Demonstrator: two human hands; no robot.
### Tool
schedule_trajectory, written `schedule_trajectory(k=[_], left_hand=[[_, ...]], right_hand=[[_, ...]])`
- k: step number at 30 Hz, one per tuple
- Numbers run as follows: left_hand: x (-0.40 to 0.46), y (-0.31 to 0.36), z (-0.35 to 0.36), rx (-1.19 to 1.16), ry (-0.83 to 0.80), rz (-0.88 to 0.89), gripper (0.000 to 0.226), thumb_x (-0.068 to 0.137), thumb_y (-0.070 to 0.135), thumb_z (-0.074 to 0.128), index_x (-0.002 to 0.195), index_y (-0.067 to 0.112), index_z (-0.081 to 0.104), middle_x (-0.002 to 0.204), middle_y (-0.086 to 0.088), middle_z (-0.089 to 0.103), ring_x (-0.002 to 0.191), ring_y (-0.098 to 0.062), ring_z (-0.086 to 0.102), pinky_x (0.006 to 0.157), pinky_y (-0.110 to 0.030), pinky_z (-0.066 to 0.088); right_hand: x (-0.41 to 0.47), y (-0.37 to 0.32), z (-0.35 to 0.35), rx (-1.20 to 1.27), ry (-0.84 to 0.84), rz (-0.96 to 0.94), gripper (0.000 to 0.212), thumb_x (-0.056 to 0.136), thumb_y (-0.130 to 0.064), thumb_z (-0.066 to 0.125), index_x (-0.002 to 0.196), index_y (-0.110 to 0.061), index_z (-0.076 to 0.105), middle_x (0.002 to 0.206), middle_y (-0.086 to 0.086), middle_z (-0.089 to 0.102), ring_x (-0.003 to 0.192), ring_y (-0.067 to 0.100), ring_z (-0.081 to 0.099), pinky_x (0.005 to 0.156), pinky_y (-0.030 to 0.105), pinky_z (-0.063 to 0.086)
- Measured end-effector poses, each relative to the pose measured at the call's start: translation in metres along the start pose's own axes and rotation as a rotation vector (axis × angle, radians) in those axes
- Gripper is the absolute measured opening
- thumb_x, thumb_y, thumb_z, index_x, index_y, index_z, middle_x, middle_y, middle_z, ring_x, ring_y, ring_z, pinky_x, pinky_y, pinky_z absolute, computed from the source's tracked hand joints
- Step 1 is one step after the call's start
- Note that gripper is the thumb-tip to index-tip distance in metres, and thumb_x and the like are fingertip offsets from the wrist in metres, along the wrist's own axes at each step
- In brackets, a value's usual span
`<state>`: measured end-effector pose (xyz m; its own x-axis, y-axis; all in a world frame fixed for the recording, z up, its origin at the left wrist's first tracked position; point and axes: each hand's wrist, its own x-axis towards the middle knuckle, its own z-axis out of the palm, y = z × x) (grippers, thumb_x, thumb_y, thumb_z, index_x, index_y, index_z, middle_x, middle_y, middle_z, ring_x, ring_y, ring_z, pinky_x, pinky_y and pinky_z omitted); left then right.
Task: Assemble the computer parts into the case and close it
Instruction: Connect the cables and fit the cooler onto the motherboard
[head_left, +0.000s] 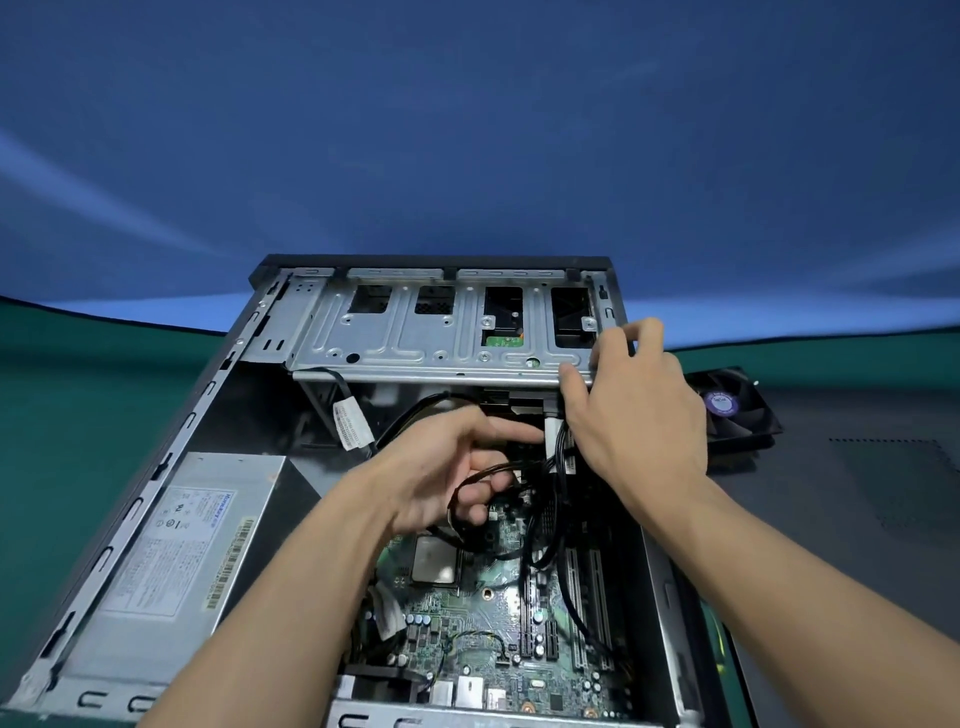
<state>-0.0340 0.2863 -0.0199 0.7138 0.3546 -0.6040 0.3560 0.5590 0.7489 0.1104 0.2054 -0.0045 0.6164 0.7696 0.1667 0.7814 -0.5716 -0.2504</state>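
Left hand (447, 467) grip pinches black cables (550, 499) mid-frame — right hand (639, 400) grip holds drive cage (441, 332) edge directly above, nearer.

The power supply (171, 551) carries a large white label (169, 553) with a blue brand word along its top edge, possibly "HuntKey" (too blurred to be sure), certification marks beneath it and a barcode strip (231, 564) beside it. The cable tag's (353, 423) print is unreadable.

I see a green motherboard (483, 618), black cables (550, 499), a silver drive cage (415, 332), a grey power supply (171, 561), and 1 black fan (737, 410) with a purple hub.
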Motion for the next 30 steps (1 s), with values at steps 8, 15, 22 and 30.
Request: schedule_trajectory(k=[8, 15, 22, 30], left_hand=[[-0.002, -0.001, -0.009, -0.136, -0.023, 0.093, 0.043, 0.094, -0.003, 0.039, 0.091, 0.016, 0.077, 0.066, -0.004, 0.063, 0.036, -0.002, 0.031, 0.031, -0.011, 0.023], [-0.006, 0.003, -0.01, -0.282, -0.058, 0.279, 0.027, 0.073, 0.003, 0.058, 0.086, 0.015, 0.078, 0.077, -0.011, 0.07, 0.04, -0.003, 0.037, 0.034, -0.011, 0.028], [-0.014, 0.003, -0.01, -0.34, -0.379, 0.301, 0.022, 0.065, -0.002, 0.072, 0.078, 0.015, 0.078, 0.075, -0.009, 0.066, 0.047, -0.005, 0.044, 0.037, -0.011, 0.035], [-0.011, 0.002, -0.001, -0.071, -0.372, 0.151, 0.041, 0.085, -0.01, 0.036, 0.086, 0.004, 0.075, 0.065, -0.003, 0.054, 0.049, -0.008, 0.05, 0.047, -0.021, 0.05]], right_hand=[[0.001, 0.0, -0.002, 0.002, -0.006, 0.009, 0.033, 0.096, -0.039, 0.038, 0.115, -0.013, 0.047, 0.125, 0.005, 0.034, 0.081, 0.023, 0.038, 0.055, 0.032, 0.024], [0.001, 0.0, -0.001, -0.002, 0.012, 0.0, 0.03, 0.096, -0.035, 0.038, 0.113, -0.011, 0.048, 0.124, 0.006, 0.035, 0.075, 0.024, 0.04, 0.051, 0.032, 0.02], [0.001, 0.001, 0.001, 0.024, 0.034, -0.003, 0.026, 0.096, -0.03, 0.038, 0.109, -0.01, 0.049, 0.122, 0.007, 0.036, 0.072, 0.026, 0.041, 0.055, 0.032, 0.023], [0.001, 0.001, 0.002, 0.019, 0.05, -0.011, 0.028, 0.096, -0.031, 0.039, 0.111, -0.01, 0.05, 0.124, 0.008, 0.037, 0.073, 0.028, 0.041, 0.059, 0.032, 0.025]])
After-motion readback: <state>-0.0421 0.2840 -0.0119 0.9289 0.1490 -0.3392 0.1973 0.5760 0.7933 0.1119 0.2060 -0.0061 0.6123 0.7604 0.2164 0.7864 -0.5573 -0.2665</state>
